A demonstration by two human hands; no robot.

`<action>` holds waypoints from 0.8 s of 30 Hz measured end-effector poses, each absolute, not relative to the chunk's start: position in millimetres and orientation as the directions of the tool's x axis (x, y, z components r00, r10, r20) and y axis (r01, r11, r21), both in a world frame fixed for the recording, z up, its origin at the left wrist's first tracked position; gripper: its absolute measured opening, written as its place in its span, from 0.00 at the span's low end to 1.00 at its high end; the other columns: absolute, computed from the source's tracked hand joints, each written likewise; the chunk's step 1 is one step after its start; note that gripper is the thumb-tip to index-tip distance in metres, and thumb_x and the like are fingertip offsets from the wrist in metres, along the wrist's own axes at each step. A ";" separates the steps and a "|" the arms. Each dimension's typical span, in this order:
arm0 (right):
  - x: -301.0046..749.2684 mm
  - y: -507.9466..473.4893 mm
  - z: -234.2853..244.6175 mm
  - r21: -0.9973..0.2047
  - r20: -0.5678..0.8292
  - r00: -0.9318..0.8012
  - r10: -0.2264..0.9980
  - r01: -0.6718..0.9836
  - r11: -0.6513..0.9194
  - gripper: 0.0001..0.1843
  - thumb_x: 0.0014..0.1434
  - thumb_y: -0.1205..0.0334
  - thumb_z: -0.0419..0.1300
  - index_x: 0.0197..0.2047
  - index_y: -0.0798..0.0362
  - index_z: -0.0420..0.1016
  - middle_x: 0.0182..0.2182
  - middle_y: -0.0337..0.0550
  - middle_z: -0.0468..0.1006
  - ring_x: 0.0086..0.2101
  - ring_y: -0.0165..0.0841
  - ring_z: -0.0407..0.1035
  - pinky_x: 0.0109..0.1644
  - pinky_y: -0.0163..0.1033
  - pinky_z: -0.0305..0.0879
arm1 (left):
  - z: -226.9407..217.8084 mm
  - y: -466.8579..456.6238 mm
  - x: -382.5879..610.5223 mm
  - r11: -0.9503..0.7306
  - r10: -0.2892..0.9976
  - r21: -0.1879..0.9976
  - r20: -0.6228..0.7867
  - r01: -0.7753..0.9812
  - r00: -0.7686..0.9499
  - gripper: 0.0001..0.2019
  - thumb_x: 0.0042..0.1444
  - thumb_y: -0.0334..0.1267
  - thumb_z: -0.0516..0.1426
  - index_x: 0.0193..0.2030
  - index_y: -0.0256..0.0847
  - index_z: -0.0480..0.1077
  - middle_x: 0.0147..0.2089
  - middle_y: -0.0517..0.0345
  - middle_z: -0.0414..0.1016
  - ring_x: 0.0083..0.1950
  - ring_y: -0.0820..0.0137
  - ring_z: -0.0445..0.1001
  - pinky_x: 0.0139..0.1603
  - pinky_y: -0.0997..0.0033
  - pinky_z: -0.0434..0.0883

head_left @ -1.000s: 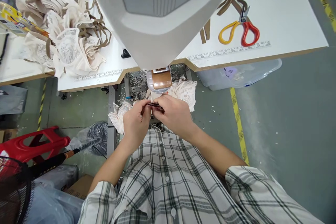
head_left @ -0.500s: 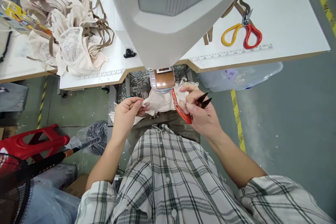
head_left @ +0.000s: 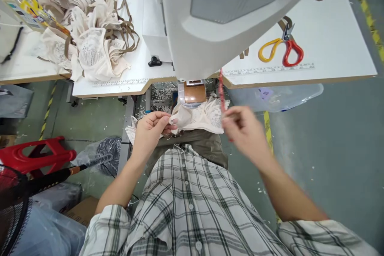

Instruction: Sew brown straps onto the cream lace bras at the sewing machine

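In the head view a cream lace bra (head_left: 207, 118) lies under the front of the sewing machine (head_left: 195, 40), above my lap. My left hand (head_left: 153, 126) is closed in a pinch on the left end of the bra. To the right of the bra is my right hand (head_left: 247, 132), smeared by motion and closed on the red-handled thread snips (head_left: 222, 92). The snips show as a narrow red strip pointing up toward the table edge; their blades cannot be made out.
Scissors (head_left: 285, 48) with yellow and red handles lie on the white table (head_left: 336, 44) at the right. At the left are a pile of bras (head_left: 93, 48) and a yellow bottle (head_left: 30, 10). A clear plastic bin (head_left: 276, 98) sits below the right table edge.
My right hand has moved right, away from the bra, and the snips have turned so their dark blades no longer show. My left hand keeps its pinch. The camera view has shifted slightly.
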State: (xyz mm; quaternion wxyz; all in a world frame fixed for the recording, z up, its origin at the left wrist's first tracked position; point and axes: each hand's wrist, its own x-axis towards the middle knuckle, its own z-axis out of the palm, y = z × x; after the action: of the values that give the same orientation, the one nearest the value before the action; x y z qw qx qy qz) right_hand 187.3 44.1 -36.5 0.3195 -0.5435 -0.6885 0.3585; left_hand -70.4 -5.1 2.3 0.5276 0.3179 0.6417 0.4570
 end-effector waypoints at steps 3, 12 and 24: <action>138.0 24.2 -24.2 -0.814 0.179 -0.383 0.906 0.460 0.355 0.06 0.64 0.57 0.58 0.38 0.49 0.71 0.29 0.38 0.75 0.28 0.29 0.68 0.31 0.34 0.63 | 8.5 -5.7 -59.8 0.353 0.901 0.934 -0.325 0.049 -0.287 0.10 0.59 0.43 0.61 0.41 0.39 0.76 0.33 0.56 0.81 0.32 0.68 0.82 0.33 0.74 0.77; 98.5 28.8 -34.9 -0.693 0.333 -0.435 0.837 0.489 0.530 0.07 0.64 0.63 0.56 0.43 0.50 0.74 0.37 0.40 0.78 0.36 0.31 0.72 0.34 0.35 0.61 | 5.0 -5.5 -51.5 0.254 0.937 0.902 -0.141 0.349 -0.319 0.08 0.61 0.39 0.57 0.40 0.39 0.76 0.30 0.59 0.80 0.30 0.72 0.79 0.32 0.77 0.75; 118.9 45.5 -35.3 -0.844 -0.045 -0.485 0.874 0.486 0.226 0.08 0.61 0.61 0.54 0.30 0.51 0.63 0.24 0.36 0.67 0.26 0.29 0.60 0.29 0.35 0.53 | -1.5 3.1 -69.6 0.367 0.904 0.922 -0.323 0.124 -0.280 0.10 0.58 0.44 0.60 0.39 0.39 0.74 0.32 0.55 0.81 0.32 0.67 0.81 0.31 0.75 0.74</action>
State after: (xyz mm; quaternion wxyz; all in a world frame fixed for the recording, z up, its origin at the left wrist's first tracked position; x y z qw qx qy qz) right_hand 118.9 45.5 -35.3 0.2276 -0.4537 -0.7492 0.4256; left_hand -69.6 3.1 -1.5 0.4670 0.3768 0.6823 0.4176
